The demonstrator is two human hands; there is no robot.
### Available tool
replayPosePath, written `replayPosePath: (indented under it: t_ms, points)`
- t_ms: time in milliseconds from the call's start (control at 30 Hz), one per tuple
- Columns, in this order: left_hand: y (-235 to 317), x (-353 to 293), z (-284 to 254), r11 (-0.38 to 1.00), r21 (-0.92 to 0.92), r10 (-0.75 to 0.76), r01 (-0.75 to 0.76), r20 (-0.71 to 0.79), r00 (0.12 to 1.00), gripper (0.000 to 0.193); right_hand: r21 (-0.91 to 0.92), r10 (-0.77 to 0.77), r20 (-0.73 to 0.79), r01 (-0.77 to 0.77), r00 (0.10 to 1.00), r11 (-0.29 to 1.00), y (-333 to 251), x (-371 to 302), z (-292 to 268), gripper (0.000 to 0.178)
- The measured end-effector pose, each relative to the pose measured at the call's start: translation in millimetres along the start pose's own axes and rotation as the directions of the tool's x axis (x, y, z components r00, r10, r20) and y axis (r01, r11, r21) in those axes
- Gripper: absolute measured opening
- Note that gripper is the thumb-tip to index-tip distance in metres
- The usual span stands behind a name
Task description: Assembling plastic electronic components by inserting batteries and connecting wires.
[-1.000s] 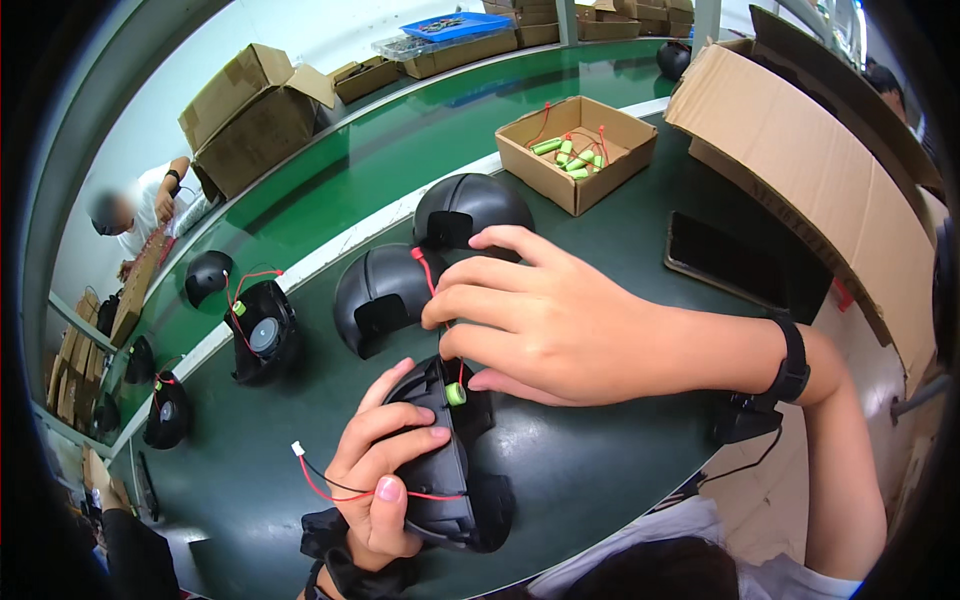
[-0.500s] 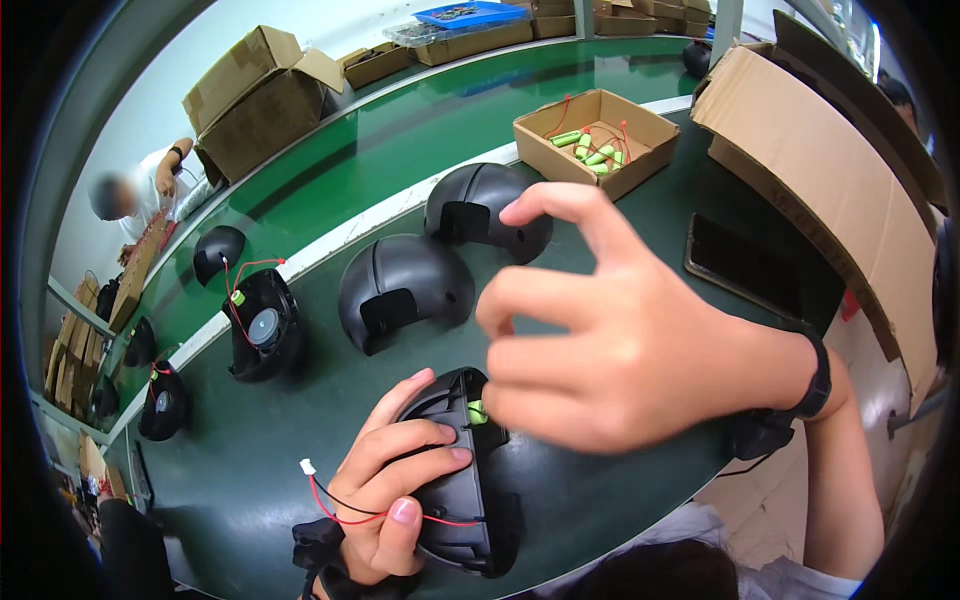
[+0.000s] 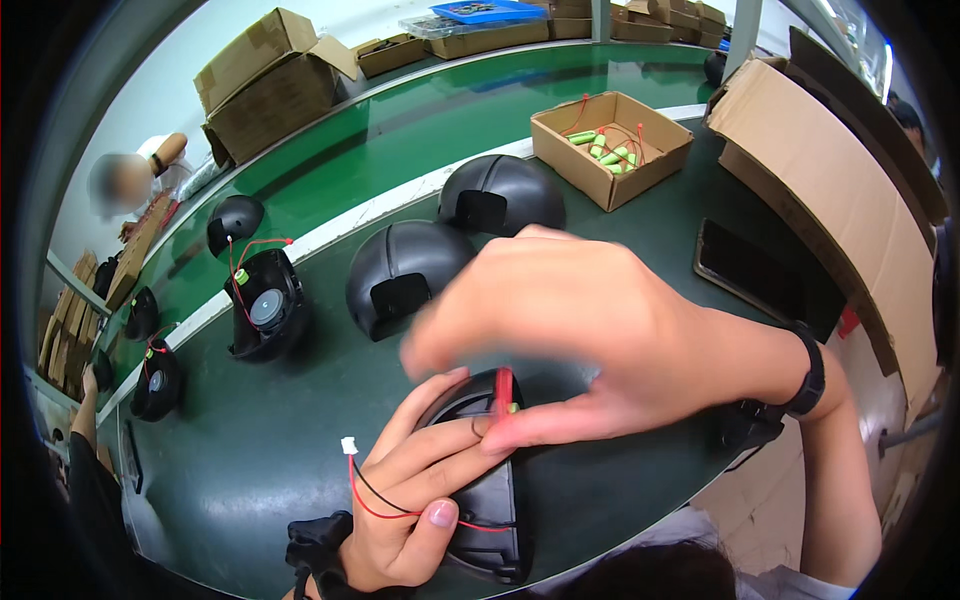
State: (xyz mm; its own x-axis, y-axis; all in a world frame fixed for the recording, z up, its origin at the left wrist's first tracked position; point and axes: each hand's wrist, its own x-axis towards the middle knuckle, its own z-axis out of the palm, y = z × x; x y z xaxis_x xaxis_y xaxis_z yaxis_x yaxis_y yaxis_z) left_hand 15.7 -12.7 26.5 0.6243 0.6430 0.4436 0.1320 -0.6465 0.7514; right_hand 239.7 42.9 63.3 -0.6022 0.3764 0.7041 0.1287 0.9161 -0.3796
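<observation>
Left hand (image 3: 405, 505): fingers are clamping the black half-shell (image 3: 490, 492), tips pressing on its inner face.
Right hand (image 3: 590, 310): thumb is standing apart from the blurred fingers, just beside a red piece (image 3: 503, 388); cannot tell whether they are pinching it.
Half-shell position: facing upward over the near side of the table (image 3: 270, 450).
Wires (image 3: 379, 514): red and black, crossing the left hand, white plug (image 3: 348, 445) dangling free.
Snag risk: a passing finger might be catching that plug, straining the wires.
Slip risk: a loosening left grip could be letting the shell twist under the right thumb.
</observation>
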Motion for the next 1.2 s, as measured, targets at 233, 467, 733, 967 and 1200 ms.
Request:
replayPosePath:
  t_ms: [233, 467, 733, 967, 1200]
  points:
    - [3.3, 2.4, 8.3, 0.991, -0.061, -0.129, 0.122, -0.121, 0.984, 0.056, 0.836, 0.334, 0.338, -0.444, 0.88, 0.322, 21.4, -48.2, 35.7, 0.055]
    - [0.6, -1.3, 13.0, 0.989, -0.02, -0.145, 0.143, -0.193, 0.971, 0.054, 0.855, 0.38, 0.312, -0.432, 0.871, 0.287, 19.6, -50.4, 44.3, 0.052]
    - [0.2, -3.0, 13.6, 0.992, -0.049, -0.123, 0.116, -0.206, 0.971, 0.05, 0.873, 0.425, 0.252, -0.394, 0.869, 0.288, 18.1, -48.7, 45.5, 0.041]
    - [-0.7, -2.0, 9.1, 0.996, -0.037, -0.087, 0.083, -0.153, 0.984, 0.049, 0.88, 0.48, 0.346, -0.456, 0.806, 0.131, 17.7, -45.5, 43.5, 0.035]
    - [-5.4, -1.5, 9.6, 0.996, -0.029, -0.084, 0.08, -0.138, 0.987, 0.051, 0.892, 0.453, 0.325, -0.428, 0.83, 0.144, 15.6, -54.9, 49.9, 0.046]
